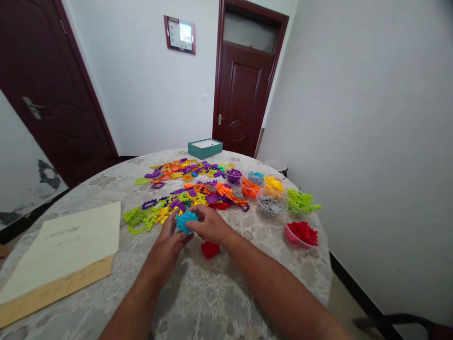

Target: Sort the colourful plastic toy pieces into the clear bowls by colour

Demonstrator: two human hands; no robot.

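Between my two hands is a blue plastic interlocking piece point(186, 222) with a toothed edge, held just above the table. My left hand point(170, 243) grips it from the left and below, fingers closed around its side. My right hand point(208, 223) pinches its right side with thumb and fingers. Whether it is one piece or several joined cannot be made out. A red toothed piece point(210, 250) lies on the tablecloth just below my right hand. Beyond my hands spreads a heap of mixed interlocking pieces point(212, 198) in orange, purple, yellow and green.
Several clear bowls of colour-sorted pieces stand at the right, among them a red-filled bowl point(300, 234) and a grey-filled bowl point(272, 206). A green box point(205, 148) sits at the far edge. Paper sheets point(78, 236) lie at the left on the patterned tablecloth point(198, 302).
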